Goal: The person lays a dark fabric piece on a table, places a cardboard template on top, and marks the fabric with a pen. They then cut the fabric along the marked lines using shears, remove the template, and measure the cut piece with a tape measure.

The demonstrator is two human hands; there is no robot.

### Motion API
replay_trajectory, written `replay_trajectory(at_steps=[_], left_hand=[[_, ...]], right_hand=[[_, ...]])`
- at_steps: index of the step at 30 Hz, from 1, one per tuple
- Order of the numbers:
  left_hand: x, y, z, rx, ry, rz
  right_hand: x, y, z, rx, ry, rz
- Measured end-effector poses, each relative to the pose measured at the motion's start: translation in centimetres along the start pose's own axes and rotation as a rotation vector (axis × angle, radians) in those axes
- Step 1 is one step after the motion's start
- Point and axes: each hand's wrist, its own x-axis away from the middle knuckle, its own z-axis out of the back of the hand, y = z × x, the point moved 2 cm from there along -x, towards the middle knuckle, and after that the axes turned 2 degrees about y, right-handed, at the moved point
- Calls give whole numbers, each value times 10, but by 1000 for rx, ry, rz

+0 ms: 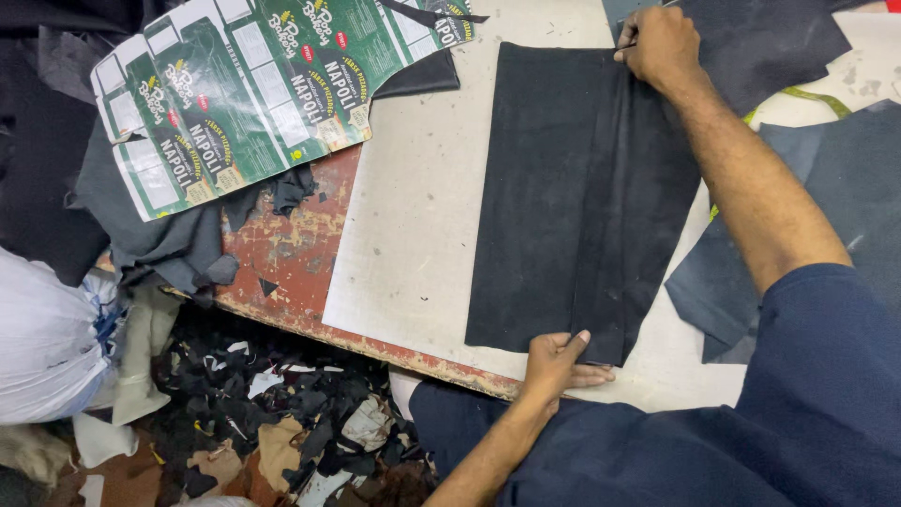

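Observation:
A rectangular piece of black fabric [563,188] lies flat on a pale board [422,207] on the worktable. My left hand [558,361] presses its near bottom edge with fingers spread flat. My right hand [660,42] is at the far top right corner of the same piece, fingers closed and pinching the edge. A lengthwise fold or overlap runs down the right part of the fabric between my two hands.
A flattened green printed carton [244,84] lies on dark cloth at the upper left. More dark fabric pieces [826,178] sit to the right. The red worn table edge [291,272] borders a floor littered with cloth scraps [272,422]. A white bag [42,347] sits at left.

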Motion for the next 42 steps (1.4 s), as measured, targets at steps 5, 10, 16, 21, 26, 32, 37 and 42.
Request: replay_trajectory(at_steps=[5,10,16,21,26,32,37,42], left_hand=[[11,11,-1,-143,74,-26],[27,48,-15,-1268,378,-281],[40,92,-40,-1715,473,-648],[-47,178,-66,-1587,460,-1107],[-167,203,-86,-1707,326,-1259],[-197,184,-80,-1752,319,-1202],[-192,187,-82,-1746,326,-1203],[-192,186,-84,-1785,328,-1191]], right_hand=[[-4,2,-3,13,-46,-62],[-6,1,3,9,-51,-57],[-5,-1,7,12,-66,-69],[-1,-7,12,-16,-74,-70],[1,-14,19,-21,-74,-80],[32,-2,44,-236,62,209],[116,26,94,54,-62,-151],[179,19,80,166,-40,-127]])
